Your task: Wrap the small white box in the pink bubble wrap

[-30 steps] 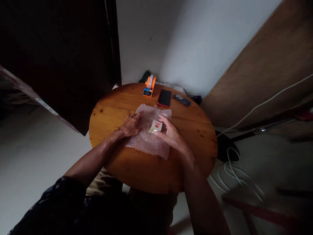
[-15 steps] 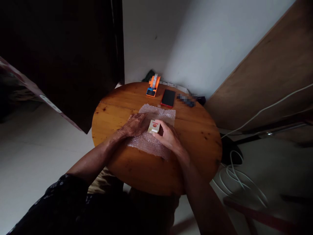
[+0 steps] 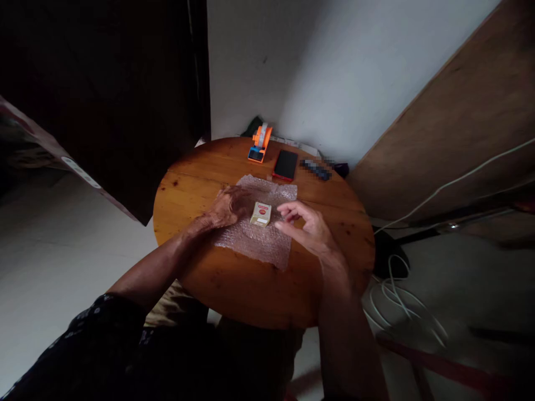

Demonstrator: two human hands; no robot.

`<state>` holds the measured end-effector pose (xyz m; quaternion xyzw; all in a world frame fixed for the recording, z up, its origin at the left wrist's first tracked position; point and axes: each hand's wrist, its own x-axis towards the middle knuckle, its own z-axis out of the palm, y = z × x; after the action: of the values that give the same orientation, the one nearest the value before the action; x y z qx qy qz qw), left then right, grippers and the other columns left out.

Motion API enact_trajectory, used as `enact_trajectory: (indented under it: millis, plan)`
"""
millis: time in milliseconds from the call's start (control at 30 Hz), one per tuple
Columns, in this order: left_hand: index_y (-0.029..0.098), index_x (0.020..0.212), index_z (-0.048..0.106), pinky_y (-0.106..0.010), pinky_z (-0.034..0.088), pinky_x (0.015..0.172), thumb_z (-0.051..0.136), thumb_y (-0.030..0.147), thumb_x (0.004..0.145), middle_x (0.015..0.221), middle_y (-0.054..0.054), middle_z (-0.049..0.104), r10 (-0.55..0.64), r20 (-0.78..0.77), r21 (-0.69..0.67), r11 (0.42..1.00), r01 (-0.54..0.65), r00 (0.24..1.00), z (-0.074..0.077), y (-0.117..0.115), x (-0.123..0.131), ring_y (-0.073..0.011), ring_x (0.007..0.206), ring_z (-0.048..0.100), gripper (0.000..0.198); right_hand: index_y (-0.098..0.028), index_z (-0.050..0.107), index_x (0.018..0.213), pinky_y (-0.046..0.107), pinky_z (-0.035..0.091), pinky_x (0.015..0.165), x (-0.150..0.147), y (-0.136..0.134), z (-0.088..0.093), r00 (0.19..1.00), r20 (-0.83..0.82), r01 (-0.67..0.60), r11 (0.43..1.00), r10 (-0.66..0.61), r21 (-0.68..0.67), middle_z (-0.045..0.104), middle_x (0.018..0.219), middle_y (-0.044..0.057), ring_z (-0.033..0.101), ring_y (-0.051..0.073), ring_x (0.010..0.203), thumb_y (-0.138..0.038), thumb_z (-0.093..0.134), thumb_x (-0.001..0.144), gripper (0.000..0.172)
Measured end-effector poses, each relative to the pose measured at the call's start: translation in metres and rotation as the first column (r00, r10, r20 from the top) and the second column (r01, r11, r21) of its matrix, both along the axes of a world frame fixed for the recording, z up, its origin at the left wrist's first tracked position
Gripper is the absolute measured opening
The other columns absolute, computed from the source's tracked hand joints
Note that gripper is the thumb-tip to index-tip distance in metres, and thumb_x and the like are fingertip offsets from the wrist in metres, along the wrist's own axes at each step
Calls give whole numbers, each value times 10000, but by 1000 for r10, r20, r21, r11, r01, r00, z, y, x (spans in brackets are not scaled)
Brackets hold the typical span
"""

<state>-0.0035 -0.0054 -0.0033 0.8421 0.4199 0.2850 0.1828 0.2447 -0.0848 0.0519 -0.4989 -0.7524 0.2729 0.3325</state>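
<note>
A sheet of bubble wrap (image 3: 259,239) lies flat on a round wooden table (image 3: 209,178). A small cream box with a red label (image 3: 261,214) rests on the middle of the sheet. My left hand (image 3: 225,207) lies on the sheet's left part, fingers bent, just left of the box. My right hand (image 3: 307,225) hovers to the right of the box with its fingers spread and curled, holding nothing and clear of the box.
An orange tape dispenser (image 3: 259,143), a black phone with a red edge (image 3: 285,165) and a dark flat object (image 3: 315,169) lie at the table's far side. White cables (image 3: 397,301) coil on the floor at right. A wooden board (image 3: 455,111) leans on the wall.
My right hand has let go of the small box and drawn back to the right, opening. The box now lies flat on the bubble wrap. My left hand stays put.
</note>
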Motion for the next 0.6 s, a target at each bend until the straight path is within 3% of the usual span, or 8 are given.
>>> enact_trajectory:
  millis: [100, 200, 267, 333, 467, 600]
  plan:
    - [144, 1270, 675, -493, 461, 1132, 652, 259, 790, 1321, -149, 684, -91, 119, 5, 996, 91, 989, 1, 0, -1, -313, 1268, 613, 494, -230, 688, 975, 355, 483, 860, -7, -16, 15, 943, 136, -282, 948, 303, -150, 699, 973, 28, 629, 219, 936, -331, 782, 754, 261]
    - [131, 1318, 642, -485, 473, 1116, 703, 332, 811, 1348, -168, 660, -188, 180, -37, 980, 198, 965, 3, -4, 2, -319, 1275, 609, 549, -217, 657, 864, 340, 433, 844, -22, -27, 10, 837, 399, -313, 926, 374, -210, 684, 964, 32, 591, 229, 957, -234, 806, 700, 222]
    - [138, 1353, 616, -489, 467, 1119, 734, 325, 797, 1363, -169, 649, -216, 200, -68, 970, 234, 956, 4, -7, 6, -322, 1284, 602, 598, -204, 614, 767, 327, 405, 837, -31, -29, 0, 800, 495, -297, 941, 338, -162, 670, 924, 35, 574, 215, 932, -144, 730, 738, 134]
    - [149, 1363, 608, -489, 455, 1129, 740, 273, 784, 1369, -162, 646, -228, 215, -93, 963, 252, 950, 5, -10, 8, -318, 1290, 598, 606, -200, 563, 685, 304, 384, 797, -34, -28, -8, 812, 503, -294, 952, 298, -88, 650, 835, 22, 558, 176, 833, -68, 621, 781, 173]
    - [146, 1331, 635, -465, 461, 1119, 709, 242, 814, 1349, -149, 660, -255, 278, -198, 928, 315, 926, 12, -16, 10, -303, 1268, 612, 531, -213, 573, 689, 272, 365, 686, -29, -24, -7, 924, 341, -207, 977, 175, 60, 624, 702, -17, 519, 130, 659, -57, 530, 825, 211]
    - [146, 1336, 643, -464, 487, 1076, 718, 424, 858, 1378, -154, 650, -186, 432, -404, 835, 374, 882, 20, -20, 9, -322, 1256, 623, 558, -230, 641, 796, 267, 401, 654, -26, -21, 1, 983, 172, 24, 970, -67, 243, 682, 740, -7, 584, 147, 676, -135, 534, 858, 156]
